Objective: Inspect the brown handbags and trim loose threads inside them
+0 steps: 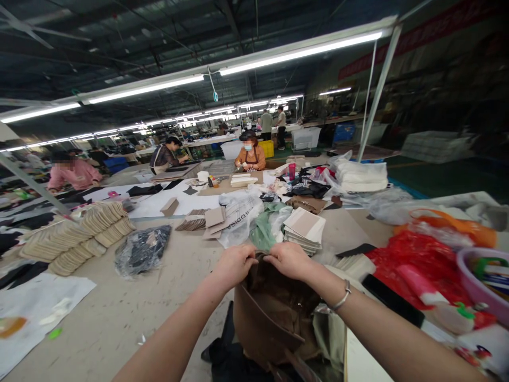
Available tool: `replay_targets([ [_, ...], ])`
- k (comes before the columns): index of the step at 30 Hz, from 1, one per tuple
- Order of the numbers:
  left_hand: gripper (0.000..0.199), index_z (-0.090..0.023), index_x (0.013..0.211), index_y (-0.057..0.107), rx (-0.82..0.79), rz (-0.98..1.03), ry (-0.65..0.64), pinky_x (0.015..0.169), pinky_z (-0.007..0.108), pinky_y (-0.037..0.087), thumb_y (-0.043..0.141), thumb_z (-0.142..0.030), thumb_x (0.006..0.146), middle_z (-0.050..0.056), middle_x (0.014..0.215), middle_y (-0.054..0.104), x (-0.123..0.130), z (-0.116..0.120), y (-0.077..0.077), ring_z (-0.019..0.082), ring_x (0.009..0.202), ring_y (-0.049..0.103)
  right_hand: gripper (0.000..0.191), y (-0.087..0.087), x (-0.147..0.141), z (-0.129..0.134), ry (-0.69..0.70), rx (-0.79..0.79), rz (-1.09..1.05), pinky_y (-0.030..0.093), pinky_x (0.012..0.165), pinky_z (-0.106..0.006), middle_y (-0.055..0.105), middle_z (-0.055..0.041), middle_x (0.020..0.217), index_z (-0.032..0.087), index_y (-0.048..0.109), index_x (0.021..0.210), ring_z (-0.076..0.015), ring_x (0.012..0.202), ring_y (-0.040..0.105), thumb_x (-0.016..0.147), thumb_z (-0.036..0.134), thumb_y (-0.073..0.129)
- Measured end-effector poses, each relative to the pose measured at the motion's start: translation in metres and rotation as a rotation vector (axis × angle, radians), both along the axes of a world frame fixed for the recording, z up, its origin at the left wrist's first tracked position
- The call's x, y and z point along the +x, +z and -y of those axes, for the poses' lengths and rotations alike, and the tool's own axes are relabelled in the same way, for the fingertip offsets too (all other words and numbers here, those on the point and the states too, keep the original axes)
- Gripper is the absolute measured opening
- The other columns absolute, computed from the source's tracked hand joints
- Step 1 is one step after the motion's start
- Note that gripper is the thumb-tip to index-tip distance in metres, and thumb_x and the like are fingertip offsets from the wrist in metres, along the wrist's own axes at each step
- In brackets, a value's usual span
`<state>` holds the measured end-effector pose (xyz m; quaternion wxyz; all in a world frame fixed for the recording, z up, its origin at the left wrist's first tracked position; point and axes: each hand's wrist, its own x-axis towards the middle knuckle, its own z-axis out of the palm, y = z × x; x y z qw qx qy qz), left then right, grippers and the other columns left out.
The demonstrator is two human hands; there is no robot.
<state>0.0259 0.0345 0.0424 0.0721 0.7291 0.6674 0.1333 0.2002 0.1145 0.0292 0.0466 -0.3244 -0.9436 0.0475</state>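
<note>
A brown bag stands in front of me with its mouth facing up and its inside showing. My left hand pinches the far rim of the bag between thumb and fingers. Close beside it, my right hand grips the same rim, a bracelet on that wrist. Dark, creased material fills the bag's inside. Black fabric lies at the bag's lower left. Just beyond my hands are a stack of beige and white panels and some green plastic.
Stacked cream pieces and a plastic-wrapped dark bundle lie left. To the right are a black phone, red plastic bags and a purple basin. A co-worker in orange sits across the table.
</note>
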Motion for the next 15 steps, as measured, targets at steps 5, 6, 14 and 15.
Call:
replay_targets([
  [5, 0.01, -0.021, 0.079, 0.06, -0.007, -0.021, 0.082, 0.066, 0.024, 0.038, 0.053, -0.027, 0.08, 0.0, 0.08, 0.066, 0.001, -0.002, 0.001, 0.015, 0.075, 0.058, 0.049, -0.005, 0.003, -0.005, 0.013, 0.01, -0.014, 0.037, 0.062, -0.026, 0.068, -0.0074, 0.083, 0.02, 0.067, 0.081, -0.0191, 0.078, 0.061, 0.088, 0.054, 0.031],
  [6, 0.011, -0.021, 0.079, 0.06, -0.011, -0.031, 0.094, 0.065, 0.024, 0.037, 0.052, -0.028, 0.08, 0.0, 0.079, 0.065, 0.001, -0.002, 0.002, 0.015, 0.075, 0.058, 0.05, -0.006, 0.003, -0.006, 0.011, 0.011, -0.016, 0.037, 0.062, -0.025, 0.068, -0.0073, 0.083, 0.02, 0.067, 0.08, -0.0191, 0.078, 0.061, 0.088, 0.055, 0.032],
  [14, 0.012, -0.021, 0.076, 0.059, 0.023, -0.072, 0.107, 0.063, 0.024, 0.035, 0.052, -0.03, 0.081, 0.0, 0.075, 0.065, 0.001, -0.005, 0.0, 0.016, 0.073, 0.058, 0.052, -0.005, 0.008, -0.014, 0.059, -0.027, -0.076, 0.035, 0.063, -0.025, 0.068, -0.0054, 0.083, 0.022, 0.067, 0.085, -0.0191, 0.079, 0.06, 0.081, 0.064, 0.039],
  [15, 0.012, -0.021, 0.076, 0.058, 0.027, -0.075, 0.108, 0.063, 0.024, 0.035, 0.052, -0.03, 0.081, 0.0, 0.075, 0.065, 0.001, -0.005, -0.001, 0.016, 0.073, 0.058, 0.053, -0.004, 0.009, -0.015, 0.068, -0.045, -0.083, 0.036, 0.063, -0.025, 0.068, -0.0052, 0.083, 0.022, 0.067, 0.087, -0.0194, 0.08, 0.06, 0.078, 0.067, 0.04],
])
